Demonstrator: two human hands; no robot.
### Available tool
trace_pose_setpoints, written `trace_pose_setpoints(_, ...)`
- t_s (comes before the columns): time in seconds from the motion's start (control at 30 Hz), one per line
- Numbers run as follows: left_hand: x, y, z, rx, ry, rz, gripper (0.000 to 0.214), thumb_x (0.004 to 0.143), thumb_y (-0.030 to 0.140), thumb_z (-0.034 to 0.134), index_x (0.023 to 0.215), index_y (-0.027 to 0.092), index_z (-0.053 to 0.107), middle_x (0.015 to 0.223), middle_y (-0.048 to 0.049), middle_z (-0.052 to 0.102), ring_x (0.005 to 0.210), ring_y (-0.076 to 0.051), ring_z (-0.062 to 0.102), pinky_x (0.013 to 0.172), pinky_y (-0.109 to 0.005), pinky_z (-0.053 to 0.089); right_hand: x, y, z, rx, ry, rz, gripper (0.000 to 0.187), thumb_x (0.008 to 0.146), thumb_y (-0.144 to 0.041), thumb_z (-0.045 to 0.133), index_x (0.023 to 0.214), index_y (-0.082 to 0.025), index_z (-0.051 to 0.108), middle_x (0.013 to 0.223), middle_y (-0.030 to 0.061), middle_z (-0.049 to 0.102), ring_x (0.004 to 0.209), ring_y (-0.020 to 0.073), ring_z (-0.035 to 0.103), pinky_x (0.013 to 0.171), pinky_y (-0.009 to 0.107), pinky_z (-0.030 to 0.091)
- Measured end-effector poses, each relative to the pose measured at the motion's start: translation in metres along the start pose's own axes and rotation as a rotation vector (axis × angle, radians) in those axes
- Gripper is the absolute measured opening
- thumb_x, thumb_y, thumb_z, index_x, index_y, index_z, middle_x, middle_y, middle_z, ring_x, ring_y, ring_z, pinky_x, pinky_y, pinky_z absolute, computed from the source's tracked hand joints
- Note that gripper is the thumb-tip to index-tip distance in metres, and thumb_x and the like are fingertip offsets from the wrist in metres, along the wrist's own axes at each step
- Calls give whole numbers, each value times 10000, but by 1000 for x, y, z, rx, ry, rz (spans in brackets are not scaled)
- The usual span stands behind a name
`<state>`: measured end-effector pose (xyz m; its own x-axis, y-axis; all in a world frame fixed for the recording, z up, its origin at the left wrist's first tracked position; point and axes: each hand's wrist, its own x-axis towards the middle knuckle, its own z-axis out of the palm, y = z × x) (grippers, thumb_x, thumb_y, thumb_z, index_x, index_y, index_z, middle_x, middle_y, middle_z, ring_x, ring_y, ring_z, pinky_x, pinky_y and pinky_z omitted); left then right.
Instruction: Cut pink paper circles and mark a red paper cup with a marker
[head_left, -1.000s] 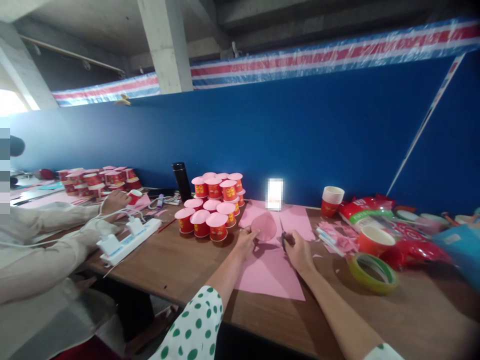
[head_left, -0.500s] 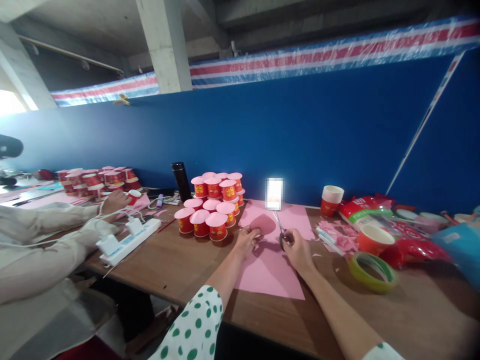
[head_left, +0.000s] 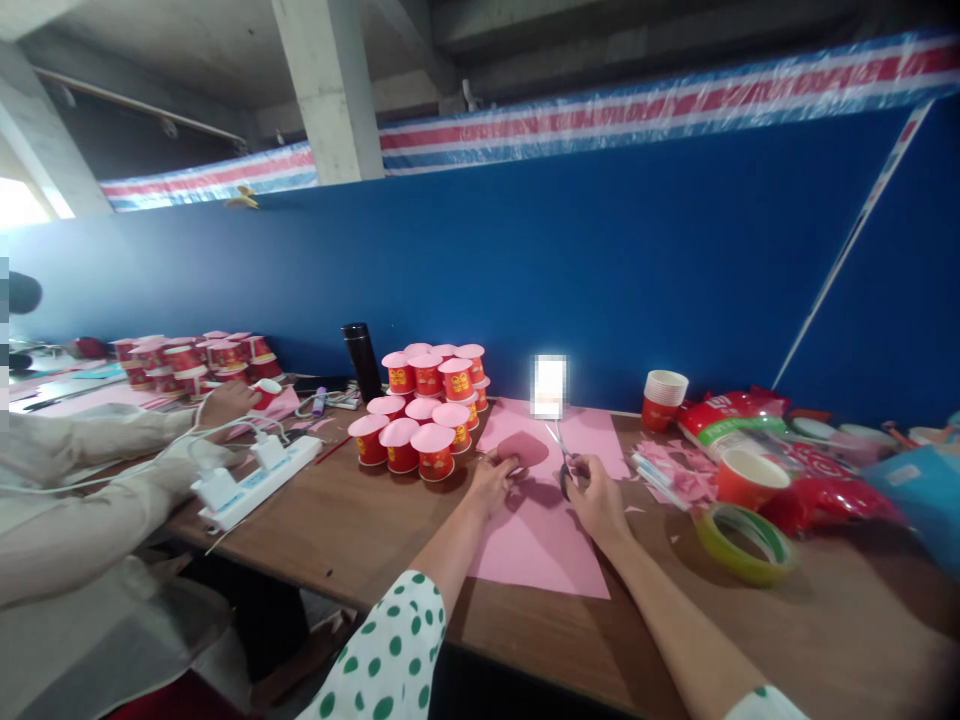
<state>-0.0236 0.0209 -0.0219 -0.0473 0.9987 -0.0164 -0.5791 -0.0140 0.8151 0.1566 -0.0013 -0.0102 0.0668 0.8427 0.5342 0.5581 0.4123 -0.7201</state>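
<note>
A rounded piece of pink paper [head_left: 527, 448] is pinched between the fingers of my left hand [head_left: 495, 482]. My right hand [head_left: 598, 497] is closed around the handles of a pair of scissors [head_left: 561, 447], whose blades point away from me and stand apart from the paper piece. Under both hands lie sheets of pink paper [head_left: 544, 555]. To the left stand several stacked red paper cups [head_left: 403, 447] topped with pink paper discs. Part of the left fingers is hidden behind the hand.
A power strip [head_left: 262, 483] and a black bottle [head_left: 363, 362] stand left. On the right are a tape roll [head_left: 746, 545], an orange cup [head_left: 750, 482], nested cups [head_left: 664, 400], pink scraps [head_left: 686, 470] and red packaging [head_left: 731, 415]. A co-worker's hand [head_left: 229, 403] is at far left.
The scissor blades are spread wider now, and the fingers of my right hand have shifted slightly. My left hand keeps its hold on the paper piece, nearly still.
</note>
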Motion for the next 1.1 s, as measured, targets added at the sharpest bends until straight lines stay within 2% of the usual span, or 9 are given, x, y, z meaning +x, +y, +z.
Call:
trace_pose_setpoints(0.13,1,-1,0,-7,0,9,386,497,205,833,791,163,586,724,-5,650,633,-143,639,639,-312,535,0,2,1,0,25,-8,289,763,-464,571,888,-206,541,872,98,698,818,251,677,737,357,517)
trace_pose_setpoints(0.33,2,-2,0,20,11,4,390,506,227,832,791,146,578,645,-10,639,512,-115,586,495,-247,463,1,6,4,13,50,-37,316,775,-438,556,970,-189,566,966,121,693,874,254,670,757,371,525)
trace_pose_setpoints(0.7,2,0,0,40,12,4,376,510,216,849,748,151,566,573,15,601,484,-91,551,494,-229,444,1,3,1,20,47,-40,272,801,-409,533,952,-187,577,901,104,704,844,243,677,745,357,526)
trace_pose_setpoints(0.93,1,0,0,61,4,5,418,506,255,858,777,155,554,639,-8,626,529,-109,584,527,-248,459,0,3,1,22,33,-19,210,786,-402,544,861,-206,545,829,79,702,739,221,677,677,321,515)
trace_pose_setpoints(1.1,0,-1,-1,83,1,-5,432,506,288,856,777,164,544,595,9,602,474,-95,537,472,-233,413,0,6,2,26,18,-8,178,786,-395,542,789,-222,502,768,61,693,675,209,669,632,300,501)
